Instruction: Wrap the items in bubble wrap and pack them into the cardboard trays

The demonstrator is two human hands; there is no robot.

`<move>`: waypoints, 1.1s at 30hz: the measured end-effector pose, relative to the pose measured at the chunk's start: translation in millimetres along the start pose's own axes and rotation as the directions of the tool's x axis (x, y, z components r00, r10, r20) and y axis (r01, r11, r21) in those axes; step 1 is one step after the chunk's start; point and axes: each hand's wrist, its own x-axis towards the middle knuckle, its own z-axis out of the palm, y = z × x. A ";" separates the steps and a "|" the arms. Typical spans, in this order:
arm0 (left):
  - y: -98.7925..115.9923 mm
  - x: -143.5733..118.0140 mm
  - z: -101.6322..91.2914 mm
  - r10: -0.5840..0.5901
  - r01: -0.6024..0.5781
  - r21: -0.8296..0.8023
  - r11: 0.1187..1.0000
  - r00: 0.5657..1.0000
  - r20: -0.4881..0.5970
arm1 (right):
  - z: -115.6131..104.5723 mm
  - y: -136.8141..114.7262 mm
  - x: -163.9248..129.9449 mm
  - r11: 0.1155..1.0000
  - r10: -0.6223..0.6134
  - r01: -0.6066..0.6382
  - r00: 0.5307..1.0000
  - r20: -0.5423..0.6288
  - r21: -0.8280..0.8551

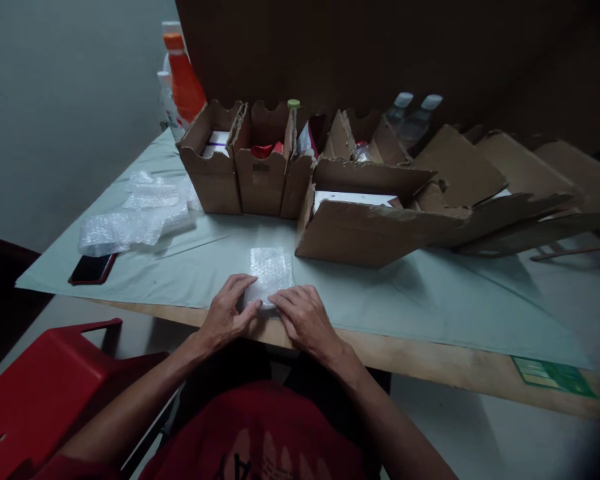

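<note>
A small folded square of bubble wrap (271, 270) lies at the table's front edge, between my two hands. My left hand (231, 307) holds its left side, with the index finger on the upper edge and the thumb lower down. From the right, my right hand (305, 313) pinches the lower right part, its fingers close together on top. Whether anything is wrapped inside, I cannot make out. Farther left, a longer loose strip of bubble wrap (140, 210) lies crumpled, partly over a dark phone (93, 268) with a red edge.
Cardboard holders (260, 193) line the back, and a wider cardboard box (370, 237) stands in front of them. An orange bottle (185, 83) and clear bottles (415, 120) rise behind. A red plastic stool (55, 387) is at lower left. Pale green cloth (380, 307) covers the table.
</note>
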 end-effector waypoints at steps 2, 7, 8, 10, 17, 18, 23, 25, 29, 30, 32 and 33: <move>3.1 -0.9 -3.6 0.052 -0.052 -0.013 0.999 0.998 0.026 | -10.3 0.3 3.2 0.992 0.055 -0.061 0.997 0.053 0.112; 1.5 2.0 -2.4 0.025 -0.030 0.047 0.998 0.994 0.106 | -21.7 8.1 14.4 0.918 0.199 -0.263 0.953 0.227 0.298; 0.0 4.7 0.2 0.003 -0.009 0.058 0.998 0.995 0.097 | -21.0 9.5 15.9 0.906 0.230 -0.299 0.943 0.242 0.300; -3.2 11.9 6.0 -0.040 0.035 0.067 0.997 0.997 0.068 | -18.4 9.3 16.5 0.915 0.289 -0.331 0.937 0.196 0.231; -9.3 40.3 16.5 -0.202 0.178 0.188 0.966 0.973 0.112 | -9.0 -4.9 10.8 0.980 0.073 -0.077 0.997 -0.029 -0.181; -9.0 42.2 16.3 -0.215 0.194 0.181 0.964 0.971 0.104 | -6.6 -3.4 12.5 0.981 0.063 -0.062 0.998 -0.001 -0.182; -0.3 32.2 13.1 -0.363 0.343 -0.194 0.919 0.929 -0.077 | 3.3 12.6 21.2 0.965 0.255 -0.245 0.959 -0.121 0.096; 5.6 23.0 14.1 -0.497 0.429 -0.438 0.790 0.866 -0.048 | 4.0 12.8 20.8 0.919 0.346 -0.297 0.923 -0.171 0.259; 18.2 14.9 22.7 -0.608 0.517 -0.763 0.388 0.766 0.210 | 1.7 0.1 16.3 0.830 0.381 -0.294 0.919 -0.097 0.474; 21.0 15.8 25.4 -0.610 0.513 -0.799 0.312 0.754 0.246 | 0.8 -3.3 15.2 0.817 0.378 -0.292 0.922 -0.080 0.497; 26.2 19.4 30.4 -0.622 0.485 -0.845 0.227 0.739 0.257 | -0.6 -7.2 12.4 0.818 0.378 -0.285 0.921 -0.095 0.500; 28.5 21.4 32.4 -0.631 0.471 -0.856 0.212 0.735 0.248 | -1.0 -7.3 10.5 0.830 0.384 -0.280 0.914 -0.130 0.483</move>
